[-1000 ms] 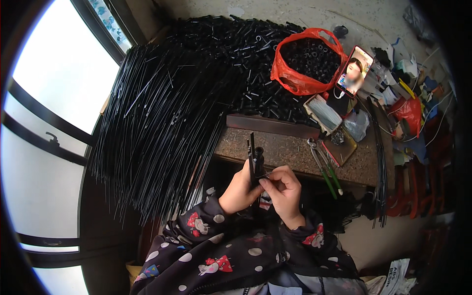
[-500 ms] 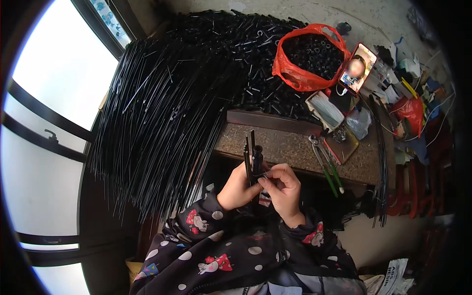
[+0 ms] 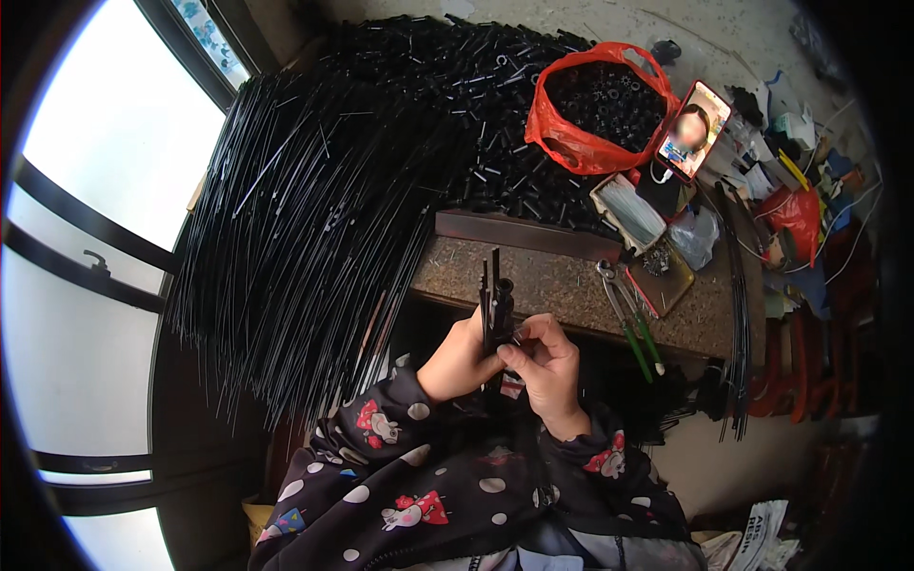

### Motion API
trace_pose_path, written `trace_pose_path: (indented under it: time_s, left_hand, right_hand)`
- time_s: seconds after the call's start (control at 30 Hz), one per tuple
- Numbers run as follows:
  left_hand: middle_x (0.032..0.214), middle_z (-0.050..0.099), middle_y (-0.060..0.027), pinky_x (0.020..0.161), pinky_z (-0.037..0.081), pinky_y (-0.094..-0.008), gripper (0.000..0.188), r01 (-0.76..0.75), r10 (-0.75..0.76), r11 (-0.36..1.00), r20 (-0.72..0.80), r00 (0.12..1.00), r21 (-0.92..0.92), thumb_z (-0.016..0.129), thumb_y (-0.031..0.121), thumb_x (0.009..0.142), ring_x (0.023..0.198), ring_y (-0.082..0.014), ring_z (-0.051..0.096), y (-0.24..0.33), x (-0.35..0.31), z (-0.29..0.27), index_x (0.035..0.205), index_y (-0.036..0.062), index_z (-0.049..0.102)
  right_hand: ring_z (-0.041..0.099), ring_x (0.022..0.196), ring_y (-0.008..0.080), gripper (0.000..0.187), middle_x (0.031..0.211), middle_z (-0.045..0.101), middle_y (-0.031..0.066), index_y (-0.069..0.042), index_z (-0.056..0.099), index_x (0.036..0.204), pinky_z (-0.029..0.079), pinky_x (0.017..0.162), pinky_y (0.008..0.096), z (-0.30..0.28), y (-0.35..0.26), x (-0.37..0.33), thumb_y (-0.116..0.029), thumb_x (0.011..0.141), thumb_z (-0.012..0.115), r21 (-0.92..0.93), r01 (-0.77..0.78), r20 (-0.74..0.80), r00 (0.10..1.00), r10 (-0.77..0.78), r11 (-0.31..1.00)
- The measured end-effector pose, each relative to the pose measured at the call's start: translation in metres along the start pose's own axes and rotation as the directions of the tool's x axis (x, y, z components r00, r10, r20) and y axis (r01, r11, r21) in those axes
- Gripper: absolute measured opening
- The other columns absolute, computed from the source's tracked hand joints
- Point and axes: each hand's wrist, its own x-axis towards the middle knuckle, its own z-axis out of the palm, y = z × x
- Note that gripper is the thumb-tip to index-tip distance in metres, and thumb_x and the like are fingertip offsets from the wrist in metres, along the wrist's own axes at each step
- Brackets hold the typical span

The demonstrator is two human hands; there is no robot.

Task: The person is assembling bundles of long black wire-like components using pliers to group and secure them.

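My left hand (image 3: pixel 453 364) is closed around a few thin black rods (image 3: pixel 484 290) and a short black tube (image 3: pixel 505 299) with a flared, ring-like top. The rods and the tube stand nearly upright out of its grip, in front of the bench edge. Close against them, my right hand (image 3: pixel 547 373) has its thumb and fingers pinched together at the tube's lower part. Whatever lies in that pinch is too small and dark to make out.
Long thin black rods (image 3: pixel 295 238) cover the left side, and short black tubes (image 3: pixel 514 162) pile behind the bench (image 3: pixel 533 271). A red plastic bag (image 3: pixel 552 133) holds black ring-shaped parts. Green-handled pliers (image 3: pixel 633 328), a tray (image 3: pixel 671 285), a box (image 3: pixel 628 211) and a lit phone (image 3: pixel 693 133) stand right.
The rods and tube have shifted slightly to the right and now lean a little differently. Both hands stay close together in nearly the same place.
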Motion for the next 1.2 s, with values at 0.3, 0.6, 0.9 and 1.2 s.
trace_pose_path:
  time_s: [0.3,0.6,0.9,1.2]
  left_hand:
    - [0.090,0.057,-0.0117,0.073,0.046,-0.0312,0.032,-0.024,0.020,0.998,-0.072,0.997,-0.057,0.062,-0.002,0.070,0.082,-0.0239,0.058,0.003,0.005,0.002,0.099,0.0024,0.052]
    - [0.088,0.060,-0.0085,0.077,0.045,-0.0283,0.019,0.025,-0.068,0.932,-0.105,0.992,-0.361,0.053,-0.006,0.074,0.085,-0.0158,0.057,-0.001,-0.004,0.018,0.093,-0.0022,0.053]
    - [0.099,0.060,-0.0096,0.076,0.046,-0.0290,0.022,-0.062,0.073,0.840,-0.002,0.997,-0.539,0.058,-0.002,0.078,0.088,-0.0161,0.058,0.068,0.010,-0.017,0.099,-0.0008,0.052]
    - [0.072,0.048,0.0004,0.061,0.040,-0.0230,0.014,-0.147,0.111,0.846,-0.101,0.989,-0.513,0.063,0.001,0.079,0.067,-0.0087,0.049,0.084,0.012,-0.027,0.080,0.0035,0.050]
  right_hand:
    - [0.047,0.071,0.0057,0.019,0.082,0.047,-0.0019,-0.002,0.056,0.086,0.039,0.063,0.0190,0.000,0.001,0.005,-0.002,0.073,0.070,0.051,-0.108,-0.016,0.994,0.109,0.993]
    - [0.047,0.072,0.0116,0.033,0.081,0.047,0.0003,-0.005,0.057,0.088,0.040,0.064,0.0247,-0.004,-0.029,0.024,-0.007,0.062,0.077,-0.443,0.064,0.026,0.998,-0.059,0.894]
    - [0.054,0.074,0.0255,0.021,0.080,0.057,0.0080,-0.001,0.064,0.083,0.046,0.065,0.0335,-0.003,-0.100,0.008,0.001,0.063,0.071,-0.634,0.666,0.400,0.718,-0.569,0.393]
    - [0.043,0.104,0.0345,0.055,0.115,0.042,0.0184,-0.007,0.045,0.125,0.037,0.088,0.0411,-0.134,-0.005,-0.043,-0.005,0.072,0.060,-0.949,-0.028,0.001,0.996,-0.093,-0.313]
